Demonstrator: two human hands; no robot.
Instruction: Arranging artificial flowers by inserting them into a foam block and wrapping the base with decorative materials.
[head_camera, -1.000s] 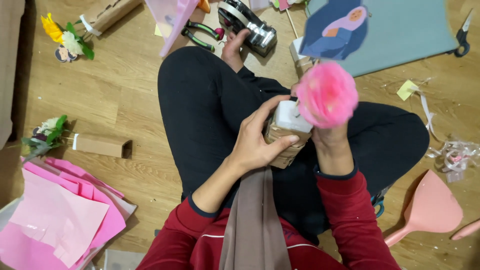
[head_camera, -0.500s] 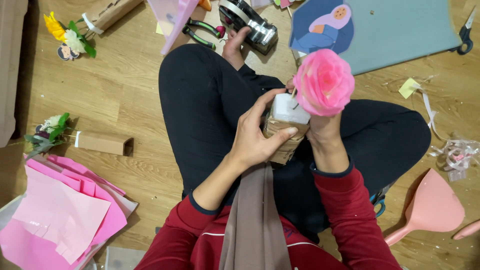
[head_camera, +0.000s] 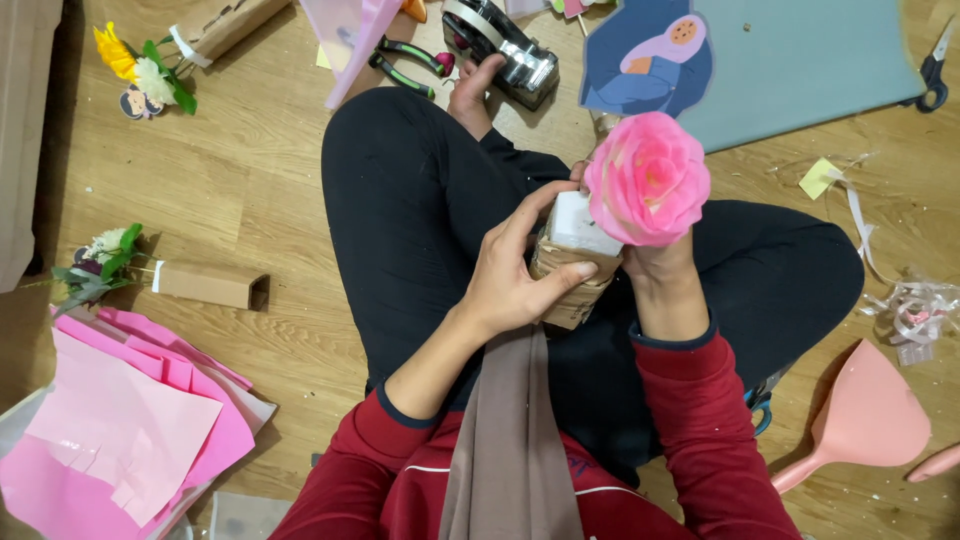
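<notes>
A: Hands mid-frame over black-trousered lap. Left hand clamped round a brown paper roll, thumb across its front, fingers on the white block on top. Right hand closed on the same roll from behind, under the pink rose.

B: Materials?

A: Rose looks like layered thin paper, round, soft petals. Roll is crinkled kraft paper, roughly cylindrical. Block is smooth and matte, can't tell what it's made of.

B: Risks?

A: My guess: squeezing hard could crush the roll or dent petals; rose might tip if its seating is loose.

B: Around?

A: Wood floor. Pink sheets lower left, tape dispenser top centre, scissors top right, pink scoop lower right.
</notes>
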